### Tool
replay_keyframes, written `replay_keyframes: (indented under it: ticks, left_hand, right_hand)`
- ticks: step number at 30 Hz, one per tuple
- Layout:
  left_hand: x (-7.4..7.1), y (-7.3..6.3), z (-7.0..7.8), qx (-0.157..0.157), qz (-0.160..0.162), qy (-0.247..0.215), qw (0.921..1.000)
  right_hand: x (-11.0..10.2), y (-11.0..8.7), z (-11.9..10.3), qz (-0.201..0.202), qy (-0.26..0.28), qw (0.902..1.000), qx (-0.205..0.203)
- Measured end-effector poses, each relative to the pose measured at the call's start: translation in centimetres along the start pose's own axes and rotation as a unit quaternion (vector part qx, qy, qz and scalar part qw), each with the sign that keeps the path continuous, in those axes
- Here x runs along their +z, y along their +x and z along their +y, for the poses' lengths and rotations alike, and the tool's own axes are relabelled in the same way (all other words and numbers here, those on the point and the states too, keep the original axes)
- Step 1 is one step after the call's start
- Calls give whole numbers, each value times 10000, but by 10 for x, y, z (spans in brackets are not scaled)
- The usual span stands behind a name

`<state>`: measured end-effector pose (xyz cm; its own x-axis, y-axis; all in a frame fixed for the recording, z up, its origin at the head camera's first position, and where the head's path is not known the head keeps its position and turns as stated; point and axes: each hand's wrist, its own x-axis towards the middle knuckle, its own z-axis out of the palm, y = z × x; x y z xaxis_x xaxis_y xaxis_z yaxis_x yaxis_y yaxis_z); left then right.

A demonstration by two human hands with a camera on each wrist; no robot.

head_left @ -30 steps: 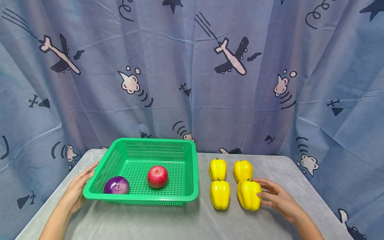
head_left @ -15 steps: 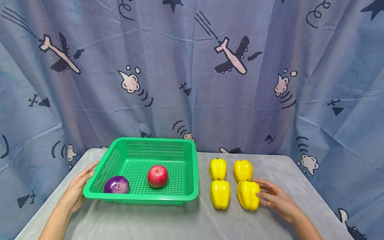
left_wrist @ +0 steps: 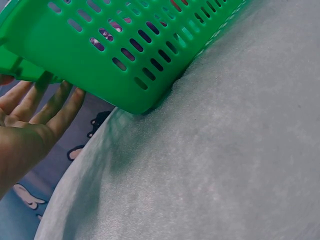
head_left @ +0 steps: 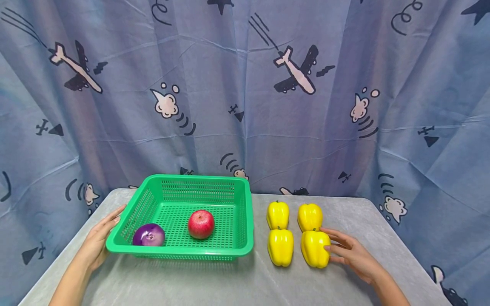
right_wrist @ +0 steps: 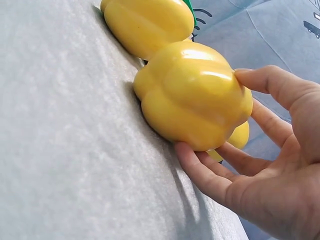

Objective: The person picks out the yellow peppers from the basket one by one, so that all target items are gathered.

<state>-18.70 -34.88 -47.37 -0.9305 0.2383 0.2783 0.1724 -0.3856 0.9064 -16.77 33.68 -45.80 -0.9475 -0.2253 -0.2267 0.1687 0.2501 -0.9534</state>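
In the head view, a green plastic basket (head_left: 180, 252) stands on the left half of the table. My left hand (head_left: 97, 242) rests against its left side, fingers fairly straight, tips at the rim in the left wrist view. Inside the basket lie a purple, onion-like vegetable (head_left: 149, 235) and a red, apple-like fruit (head_left: 200, 224). Several yellow bell peppers stand to the right, in two rows. My right hand (head_left: 354, 255) holds the front right bell pepper (head_left: 315, 250) from its right side. Thumb and fingers touch opposite sides of it in the right wrist view.
The front left bell pepper (head_left: 280, 248), back left bell pepper (head_left: 277, 215) and back right bell pepper (head_left: 310, 217) sit close by. A blue curtain (head_left: 245, 106) with airplane prints hangs behind the grey table (head_left: 199, 284).
The front right bell pepper has shifted slightly to the left, with my right hand moving along. My left hand and the basket have stayed put.
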Motion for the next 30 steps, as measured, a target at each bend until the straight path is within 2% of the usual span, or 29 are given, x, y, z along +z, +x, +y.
replay_keyframes:
  ticks: [4,16,30]
  left_hand:
    - [1,0,1,-27,96,91,9999]
    - [1,-1,1,-45,74,37,10000]
    - [2,-1,2,-97,160,148,9997]
  right_hand:
    - [0,0,-1,59,-56,10000,2]
    - [2,0,-5,47,-290,9996,25]
    - [3,-3,-7,218,-208,9995,100]
